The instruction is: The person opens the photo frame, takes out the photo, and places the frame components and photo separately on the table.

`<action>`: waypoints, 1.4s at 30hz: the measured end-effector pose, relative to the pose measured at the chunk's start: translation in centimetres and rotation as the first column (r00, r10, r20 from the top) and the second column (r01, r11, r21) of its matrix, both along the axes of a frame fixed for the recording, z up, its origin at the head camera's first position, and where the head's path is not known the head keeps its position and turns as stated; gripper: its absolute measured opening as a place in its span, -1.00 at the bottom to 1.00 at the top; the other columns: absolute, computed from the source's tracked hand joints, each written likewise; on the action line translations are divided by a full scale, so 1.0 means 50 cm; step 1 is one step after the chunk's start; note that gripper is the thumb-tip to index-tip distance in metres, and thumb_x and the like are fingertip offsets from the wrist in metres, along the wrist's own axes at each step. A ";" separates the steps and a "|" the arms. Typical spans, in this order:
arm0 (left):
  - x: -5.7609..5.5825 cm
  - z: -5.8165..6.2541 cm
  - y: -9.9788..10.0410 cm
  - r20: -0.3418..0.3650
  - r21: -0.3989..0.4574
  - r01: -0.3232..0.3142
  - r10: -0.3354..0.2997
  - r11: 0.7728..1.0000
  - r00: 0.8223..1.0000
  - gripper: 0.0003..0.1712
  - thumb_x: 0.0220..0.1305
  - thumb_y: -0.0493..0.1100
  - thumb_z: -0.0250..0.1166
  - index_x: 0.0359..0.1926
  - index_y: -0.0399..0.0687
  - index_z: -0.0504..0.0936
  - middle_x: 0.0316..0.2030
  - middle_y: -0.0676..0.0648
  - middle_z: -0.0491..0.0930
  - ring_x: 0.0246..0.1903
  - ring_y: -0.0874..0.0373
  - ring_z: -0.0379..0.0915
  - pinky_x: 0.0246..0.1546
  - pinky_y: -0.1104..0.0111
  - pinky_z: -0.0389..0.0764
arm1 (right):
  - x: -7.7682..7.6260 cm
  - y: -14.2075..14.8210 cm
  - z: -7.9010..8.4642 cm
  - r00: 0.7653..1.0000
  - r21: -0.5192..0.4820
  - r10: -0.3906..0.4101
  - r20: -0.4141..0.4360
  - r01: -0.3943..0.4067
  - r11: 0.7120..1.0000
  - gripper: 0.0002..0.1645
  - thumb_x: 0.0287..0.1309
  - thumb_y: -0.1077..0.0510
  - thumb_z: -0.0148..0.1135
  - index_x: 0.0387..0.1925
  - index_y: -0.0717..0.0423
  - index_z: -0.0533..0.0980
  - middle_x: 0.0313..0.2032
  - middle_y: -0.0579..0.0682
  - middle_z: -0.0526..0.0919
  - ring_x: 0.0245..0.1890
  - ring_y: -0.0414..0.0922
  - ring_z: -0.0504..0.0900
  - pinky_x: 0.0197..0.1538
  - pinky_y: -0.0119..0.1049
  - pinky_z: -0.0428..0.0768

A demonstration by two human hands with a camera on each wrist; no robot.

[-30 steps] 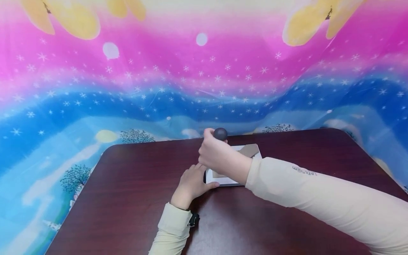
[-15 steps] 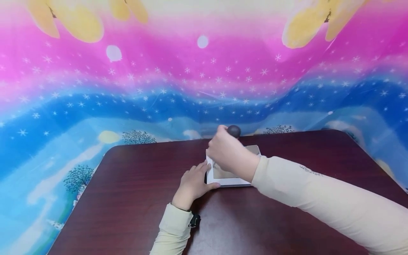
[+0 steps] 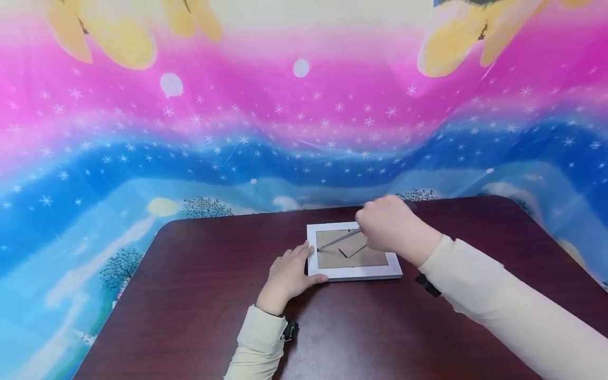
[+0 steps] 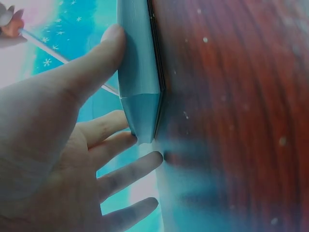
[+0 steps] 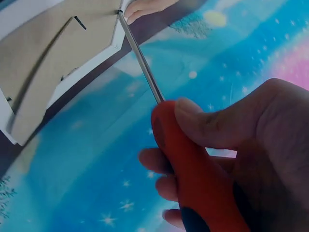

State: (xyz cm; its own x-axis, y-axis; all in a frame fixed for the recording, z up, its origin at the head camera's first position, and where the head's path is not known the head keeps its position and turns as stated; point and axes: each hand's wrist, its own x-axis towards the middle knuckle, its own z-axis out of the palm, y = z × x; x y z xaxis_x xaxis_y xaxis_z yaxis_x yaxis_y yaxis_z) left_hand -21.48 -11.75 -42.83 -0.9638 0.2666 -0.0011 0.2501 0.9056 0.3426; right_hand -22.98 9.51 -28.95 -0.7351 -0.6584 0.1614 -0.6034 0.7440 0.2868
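Note:
A white picture frame lies face down on the dark wooden table, its brown backing board up. My left hand presses its straight fingers against the frame's left edge; in the left wrist view the thumb and fingers touch the frame. My right hand grips a screwdriver with a red handle. Its metal shaft slants down left, and its tip sits at the backing's left edge, close to the left fingers.
A bright pink, blue and yellow starry cloth hangs behind and around the table. The table's far edge runs just beyond the frame. Bare tabletop lies to the left, right and front.
My right hand moved right and lowered, tilting the screwdriver from upright to slanting, so the backing board now shows. The left hand stayed at the frame's left edge.

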 end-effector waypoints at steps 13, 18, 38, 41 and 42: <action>0.002 -0.003 -0.001 -0.003 0.001 -0.006 0.006 1.000 1.000 -0.04 0.00 0.38 0.22 0.35 0.00 0.32 0.42 -0.05 0.23 0.29 -0.14 0.20 0.24 -0.11 0.32 | 0.058 0.071 -0.044 0.993 -0.202 -0.099 0.064 0.110 0.973 -0.85 -0.18 0.16 0.37 -0.67 -0.15 0.58 -0.74 -0.20 0.59 -0.76 -0.26 0.37 -0.75 -0.25 0.40; 0.003 -0.002 0.000 -0.004 0.007 -0.003 0.003 1.000 1.000 -0.04 -0.01 0.38 0.23 0.34 -0.02 0.32 0.42 -0.05 0.24 0.28 -0.12 0.22 0.22 -0.10 0.34 | 0.067 0.101 -0.060 0.978 -0.261 -0.170 0.117 0.195 0.945 -0.94 -0.14 0.12 0.36 -0.53 -0.15 0.66 -0.71 -0.19 0.59 -0.75 -0.25 0.35 -0.74 -0.27 0.34; 0.005 0.003 0.004 0.015 -0.009 -0.001 0.001 1.000 1.000 -0.05 0.04 0.36 0.20 0.37 -0.02 0.28 0.44 -0.05 0.19 0.30 -0.08 0.19 0.23 -0.08 0.35 | 0.058 0.174 -0.177 0.971 -0.337 -0.217 0.103 0.239 0.911 -0.72 -0.10 0.09 0.36 -0.24 -0.03 0.69 -0.52 -0.05 0.73 -0.69 -0.22 0.34 -0.67 -0.30 0.31; 0.003 0.004 0.005 0.014 -0.021 -0.001 0.001 1.000 1.000 -0.05 0.05 0.36 0.20 0.37 -0.02 0.28 0.43 -0.06 0.20 0.30 -0.08 0.19 0.23 -0.08 0.35 | 0.056 0.178 -0.178 0.972 -0.344 -0.216 0.090 0.234 0.909 -0.71 -0.10 0.10 0.35 -0.23 -0.04 0.69 -0.50 -0.04 0.74 -0.68 -0.22 0.36 -0.67 -0.28 0.32; 0.003 0.004 0.003 0.014 -0.026 -0.004 0.004 1.000 1.000 -0.06 0.05 0.36 0.20 0.37 -0.02 0.28 0.43 -0.06 0.20 0.30 -0.08 0.19 0.23 -0.08 0.35 | 0.055 0.178 -0.178 0.973 -0.347 -0.215 0.090 0.233 0.909 -0.70 -0.10 0.09 0.35 -0.22 -0.05 0.69 -0.49 -0.03 0.75 -0.67 -0.21 0.36 -0.67 -0.28 0.33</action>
State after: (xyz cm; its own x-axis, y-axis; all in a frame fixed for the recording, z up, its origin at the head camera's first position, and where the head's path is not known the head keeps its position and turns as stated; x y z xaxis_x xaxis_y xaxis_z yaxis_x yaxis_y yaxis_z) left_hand -21.32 -11.60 -42.61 -0.9648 0.2622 -0.0211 0.2418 0.9154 0.3219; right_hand -20.23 18.40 -37.84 -0.8693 -0.3827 0.3129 -0.4160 0.9083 -0.0446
